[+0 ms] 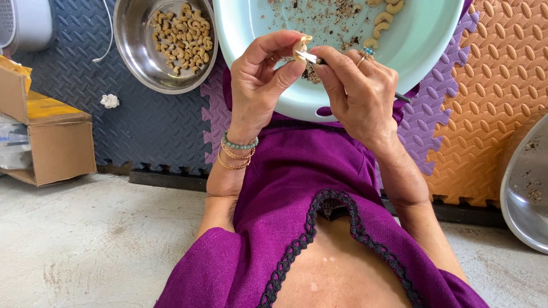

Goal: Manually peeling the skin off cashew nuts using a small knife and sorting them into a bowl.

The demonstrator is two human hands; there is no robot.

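My left hand (260,77) pinches a pale cashew nut (300,47) between thumb and fingers. My right hand (357,85) grips a small knife (311,57), its blade tip pressed against the nut; the dark handle end (403,98) sticks out past the hand. Both hands hover over the near rim of a pale green plastic basin (422,40) that holds several cashews (383,20) and brown skin scraps. My lap is covered by a purple garment (308,171).
A steel bowl (132,51) with several peeled cashews stands at the upper left on dark foam mats. A cardboard box (51,142) sits at the left. Another steel bowl (522,188) shows at the right edge, on orange mats. Bare concrete floor lies below.
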